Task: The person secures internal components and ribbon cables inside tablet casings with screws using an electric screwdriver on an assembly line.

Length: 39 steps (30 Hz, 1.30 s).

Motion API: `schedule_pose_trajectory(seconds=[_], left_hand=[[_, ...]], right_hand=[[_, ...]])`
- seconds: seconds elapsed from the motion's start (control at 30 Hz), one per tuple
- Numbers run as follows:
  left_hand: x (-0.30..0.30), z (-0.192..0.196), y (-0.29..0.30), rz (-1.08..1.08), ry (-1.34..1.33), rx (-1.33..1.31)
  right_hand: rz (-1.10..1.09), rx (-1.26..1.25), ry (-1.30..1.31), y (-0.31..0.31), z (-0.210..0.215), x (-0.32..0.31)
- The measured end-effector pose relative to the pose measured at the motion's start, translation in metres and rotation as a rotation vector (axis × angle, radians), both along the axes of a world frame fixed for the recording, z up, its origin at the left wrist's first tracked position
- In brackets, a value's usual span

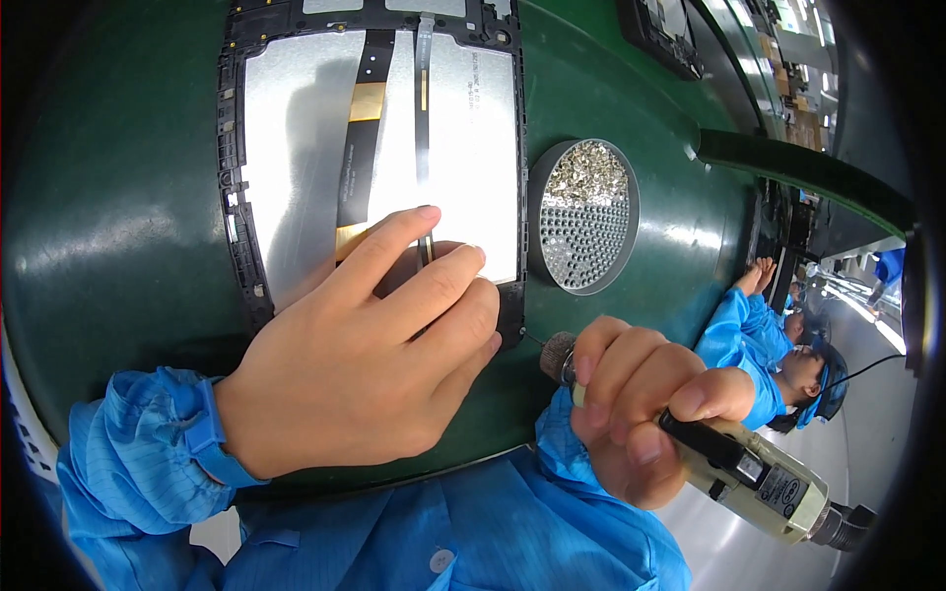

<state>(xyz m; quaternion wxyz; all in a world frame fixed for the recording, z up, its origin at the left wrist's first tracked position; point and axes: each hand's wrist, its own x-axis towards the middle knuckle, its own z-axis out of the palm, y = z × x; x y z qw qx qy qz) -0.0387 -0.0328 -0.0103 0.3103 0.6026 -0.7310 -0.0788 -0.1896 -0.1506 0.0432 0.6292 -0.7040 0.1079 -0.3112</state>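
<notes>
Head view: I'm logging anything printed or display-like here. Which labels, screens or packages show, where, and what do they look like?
Label on the electric screwdriver: small dark oval on the pale barrel held in the right hand, lower right.
Sticker on the opened tablet: small pale rectangle, upper right of the silver panel, above the left hand.
No lit screens or packages visible.

Single head view, worn cam, looking steeply down at green work surface [118, 246] from close above. Facing forward and down over opened tablet frame [374, 148], filling upper centre. Sitting very near left hand [365, 364] and right hand [641, 414], forearms coming in from lower edge. Fisheye bending edges toward rim; bench w/ another person [788, 364] curving off at right. No 2nd view, so no overlap.
</notes>
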Motion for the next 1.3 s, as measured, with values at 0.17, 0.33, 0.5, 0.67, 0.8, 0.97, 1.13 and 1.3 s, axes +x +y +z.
schedule_pose_trajectory(seconds=[0.17,0.33,0.5,0.67,0.8,0.97,1.13,1.3], left_hand=[[0.002,0.002,0.004,0.006,0.014,0.008],[0.005,0.007,0.007,-0.023,0.02,-0.003],[0.003,0.007,0.007,0.005,-0.008,0.04],[0.003,0.006,0.003,-0.006,-0.027,0.03],[0.003,0.005,0.003,-0.006,-0.031,0.023],[0.005,0.006,0.002,-0.011,-0.009,0.021],[0.004,0.003,0.003,-0.009,-0.017,0.005],[0.007,0.001,0.002,-0.019,0.111,-0.035]], right_hand=[[0.055,-0.059,-0.003,0.001,-0.001,0.003],[-0.021,-0.04,-0.087,-0.01,0.004,0.002],[-0.171,0.113,-0.201,-0.03,-0.011,0.023],[-0.217,0.079,-0.198,-0.036,-0.018,0.026],[-0.235,0.099,-0.204,-0.038,-0.023,0.026],[-0.23,0.122,-0.185,-0.04,-0.024,0.027],[-0.212,0.1,-0.188,-0.04,-0.027,0.026],[-0.208,0.081,-0.177,-0.04,-0.021,0.022]])
